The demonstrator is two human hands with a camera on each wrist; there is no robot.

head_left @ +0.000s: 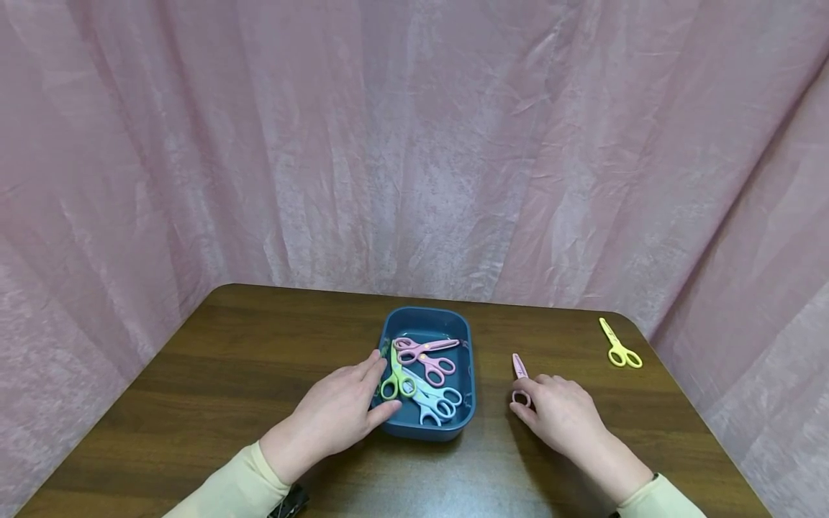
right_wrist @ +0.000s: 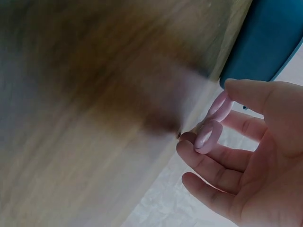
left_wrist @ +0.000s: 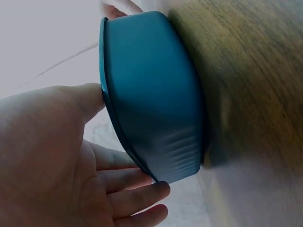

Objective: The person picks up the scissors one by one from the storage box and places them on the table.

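Note:
A dark blue rectangular bin (head_left: 424, 434) stands mid-table, holding several scissors: two pink scissors (head_left: 422, 351), green scissors (head_left: 395, 370) and light blue scissors (head_left: 426, 394). My left hand (head_left: 337, 409) rests at its left side, fingers fairly straight along the rim and the thumb on the near corner; in the left wrist view the thumb tip touches the bin's rim (left_wrist: 105, 71). To the right of the bin, my right hand (head_left: 562, 416) pinches a pair of pink scissors (head_left: 519, 365) by the handle loops (right_wrist: 215, 137), blades pointing away. Part of the handle is hidden by the hand.
Yellow scissors (head_left: 607, 332) lie near the table's far right corner. The brown wooden table (head_left: 278, 338) ends at the back against a pink curtain (head_left: 414, 180). A small black object (head_left: 289, 501) shows beneath the left sleeve.

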